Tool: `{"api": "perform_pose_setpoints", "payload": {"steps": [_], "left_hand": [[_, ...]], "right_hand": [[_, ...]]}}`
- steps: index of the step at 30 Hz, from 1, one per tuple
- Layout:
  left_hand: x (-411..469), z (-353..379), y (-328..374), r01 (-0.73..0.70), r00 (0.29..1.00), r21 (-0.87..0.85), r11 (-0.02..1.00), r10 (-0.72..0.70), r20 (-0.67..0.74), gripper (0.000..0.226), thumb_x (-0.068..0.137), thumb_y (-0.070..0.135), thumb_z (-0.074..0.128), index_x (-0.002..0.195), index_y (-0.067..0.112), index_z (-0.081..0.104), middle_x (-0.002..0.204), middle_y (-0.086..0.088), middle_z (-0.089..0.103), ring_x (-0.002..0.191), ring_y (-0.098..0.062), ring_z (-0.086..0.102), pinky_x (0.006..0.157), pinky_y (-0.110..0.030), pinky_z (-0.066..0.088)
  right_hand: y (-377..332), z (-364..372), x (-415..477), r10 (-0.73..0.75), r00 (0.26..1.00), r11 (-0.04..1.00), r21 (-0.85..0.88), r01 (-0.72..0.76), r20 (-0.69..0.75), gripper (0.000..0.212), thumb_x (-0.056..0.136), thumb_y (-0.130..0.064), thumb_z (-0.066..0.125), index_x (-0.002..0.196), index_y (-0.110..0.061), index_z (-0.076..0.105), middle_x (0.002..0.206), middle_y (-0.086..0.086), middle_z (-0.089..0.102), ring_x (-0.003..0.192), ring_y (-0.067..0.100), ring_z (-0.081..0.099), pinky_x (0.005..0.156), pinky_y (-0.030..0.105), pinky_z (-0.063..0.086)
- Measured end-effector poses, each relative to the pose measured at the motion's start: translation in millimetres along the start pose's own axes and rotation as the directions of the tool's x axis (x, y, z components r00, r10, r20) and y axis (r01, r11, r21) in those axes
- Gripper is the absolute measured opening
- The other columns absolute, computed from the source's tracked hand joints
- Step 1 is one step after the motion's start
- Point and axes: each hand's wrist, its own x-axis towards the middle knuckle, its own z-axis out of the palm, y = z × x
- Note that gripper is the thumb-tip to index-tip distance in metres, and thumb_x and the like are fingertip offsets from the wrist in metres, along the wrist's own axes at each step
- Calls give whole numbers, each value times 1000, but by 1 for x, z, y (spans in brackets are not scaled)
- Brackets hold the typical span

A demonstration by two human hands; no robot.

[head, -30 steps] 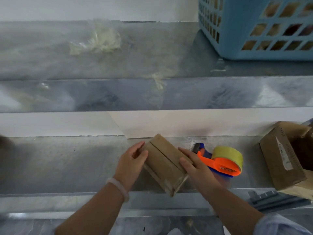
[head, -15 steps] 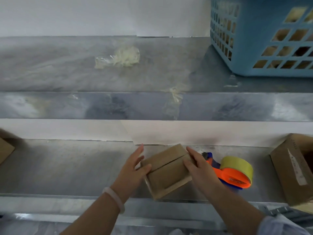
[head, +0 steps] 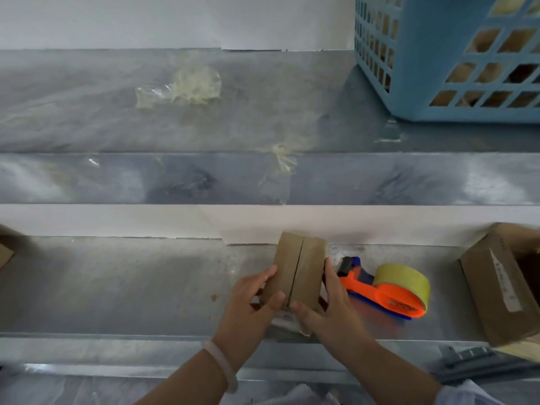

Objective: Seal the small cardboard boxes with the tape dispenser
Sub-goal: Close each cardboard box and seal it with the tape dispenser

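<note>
A small brown cardboard box (head: 298,267) stands over the lower metal shelf, its flap seam running away from me. My left hand (head: 251,305) grips its left side, thumb on the top flap near the seam. My right hand (head: 330,311) grips its right side, thumb on the near end and fingers along the right face. The tape dispenser (head: 385,290), orange and blue with a yellowish tape roll, lies on the shelf just right of my right hand, untouched.
A larger open cardboard box (head: 496,285) sits at the right end of the lower shelf (head: 131,282); another box corner (head: 4,252) shows at the far left. A blue plastic basket (head: 438,59) stands on the upper shelf, with crumpled tape scraps (head: 184,87) to its left.
Both hands have turned the box, so its seam now points away from me instead of lying across. The view has tilted down slightly. The dispenser has stayed put.
</note>
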Motion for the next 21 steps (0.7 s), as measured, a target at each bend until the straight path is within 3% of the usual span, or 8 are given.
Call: {"api": "perform_pose_setpoints", "payload": {"steps": [1,3,5,7,10,14,17,21], "left_hand": [[-1,1,0,3,1000,-3,1000,-3,24,47,80,50,56,125,50,42,123,20,49,112,5,48,87,-4,41],[-2,5,-2,42,996,-113,993,-33,82,53,86,44,52,137,41,37,130,21,49,117,5,51,94,-10,42],[-4,8,-6,74,991,-200,977,-49,127,54,91,38,46,143,32,35,137,17,49,122,6,49,100,-15,42],[-5,9,-10,73,990,-196,978,-48,129,53,93,38,42,145,31,36,143,13,45,127,3,45,107,-20,38],[-5,10,-11,112,989,-248,962,-83,124,51,92,41,39,143,33,38,144,14,43,128,4,44,108,-20,37],[-7,16,-9,180,981,-339,923,-143,132,47,93,40,33,139,34,38,140,17,45,116,15,49,89,-5,41],[-10,17,-9,182,980,-318,930,-144,140,48,92,44,33,140,41,31,146,18,39,127,11,41,103,-13,37],[-8,15,-3,134,984,-250,959,-100,144,54,91,39,40,144,30,31,143,16,40,127,14,39,97,-5,35]], "right_hand": [[0,-1,0,-3,1000,1000,2,3,28,94,66,-63,76,128,-74,6,132,-46,28,134,0,36,109,35,41],[-1,-4,0,2,998,1000,-4,-2,65,82,84,-49,66,122,-75,-1,144,-36,25,137,1,32,113,33,36],[1,-6,-1,27,997,1000,13,-28,77,78,95,-37,55,133,-63,-8,155,-21,19,141,1,27,118,34,29],[4,-6,0,58,994,998,22,-60,90,76,100,-32,48,143,-49,-12,157,-19,14,142,2,23,119,34,24],[5,-5,1,72,993,995,67,-79,97,72,102,-29,44,149,-42,-9,158,-19,11,142,1,22,120,31,22],[5,-4,2,94,989,990,96,-105,114,78,100,-34,47,148,-42,-13,157,-19,9,140,1,23,117,26,23],[8,-7,1,63,982,998,7,-65,176,104,86,-48,64,141,-47,-24,158,-20,7,142,5,24,116,31,29],[9,-6,0,69,985,998,-5,-69,157,99,89,-41,62,139,-49,-23,158,-18,13,141,4,26,117,35,30]]}}
